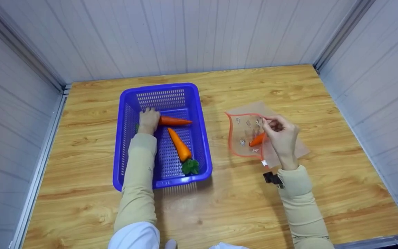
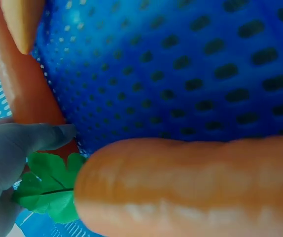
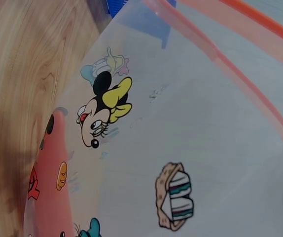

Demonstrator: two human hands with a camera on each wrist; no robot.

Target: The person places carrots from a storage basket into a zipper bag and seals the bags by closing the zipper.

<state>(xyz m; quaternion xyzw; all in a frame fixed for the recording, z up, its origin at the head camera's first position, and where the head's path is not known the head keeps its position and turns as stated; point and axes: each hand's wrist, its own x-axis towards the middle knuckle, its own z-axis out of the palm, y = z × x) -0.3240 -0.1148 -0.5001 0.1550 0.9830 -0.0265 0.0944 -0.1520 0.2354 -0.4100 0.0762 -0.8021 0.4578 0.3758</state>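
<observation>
My left hand (image 1: pixel 149 119) reaches into a blue plastic basket (image 1: pixel 199 114) and grips a reddish-orange carrot (image 1: pixel 176 121) by its thick end, the thumb lying across it in the left wrist view. Beside it lies a lighter orange carrot (image 1: pixel 179 145) with a green leafy top (image 1: pixel 190 166). Close up in the left wrist view is a thick carrot (image 2: pixel 181 182) with a green leaf (image 2: pixel 53 185) at its end. My right hand (image 1: pixel 283 135) pinches the edge of a clear zip bag (image 1: pixel 244 129) with red-orange trim and cartoon prints. One carrot (image 1: pixel 257 139) shows inside the bag.
The basket stands on a wood-grain table (image 1: pixel 92 138), left of the bag. A white slider (image 1: pixel 264 162) sits at the bag's near corner. Pale panel walls (image 1: pixel 185 38) enclose the table at the back and both sides.
</observation>
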